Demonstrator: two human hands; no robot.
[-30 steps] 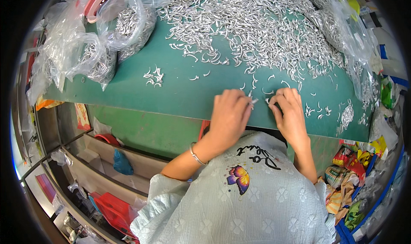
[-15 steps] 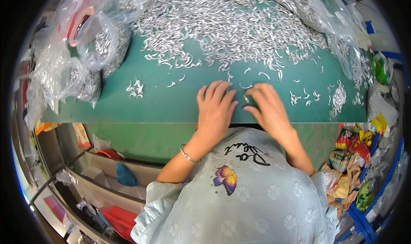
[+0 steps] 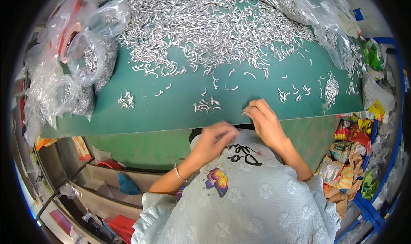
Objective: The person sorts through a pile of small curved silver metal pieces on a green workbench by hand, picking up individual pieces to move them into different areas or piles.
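Note:
My right hand (image 3: 266,121) rests at the front edge of the green tabletop, its fingertips pinched around a small silver curved metal piece (image 3: 244,113) that only partly shows. Just off that edge, in front of my chest, is my left hand (image 3: 217,137); motion smears its fingers, so I cannot tell if it holds anything. Between the hands and the big heap lies a small cluster of silver curved pieces (image 3: 207,105). A single curved piece (image 3: 231,88) lies beyond my right hand. The large heap of such pieces (image 3: 205,34) covers the far part of the table.
Clear plastic bags with silver pieces (image 3: 81,94) stand at the left, near a pink-and-red handle-like object (image 3: 70,38). Another clear bag (image 3: 332,38) spills pieces at the right. Small piles (image 3: 331,90) lie on the right and a cluster (image 3: 126,99) on the left. Drawers (image 3: 111,186) sit below left.
My left hand has drawn back off the table toward my chest, uncovering the small cluster. My right hand has moved slightly nearer the edge, its fingers closing together. The view has tilted a little.

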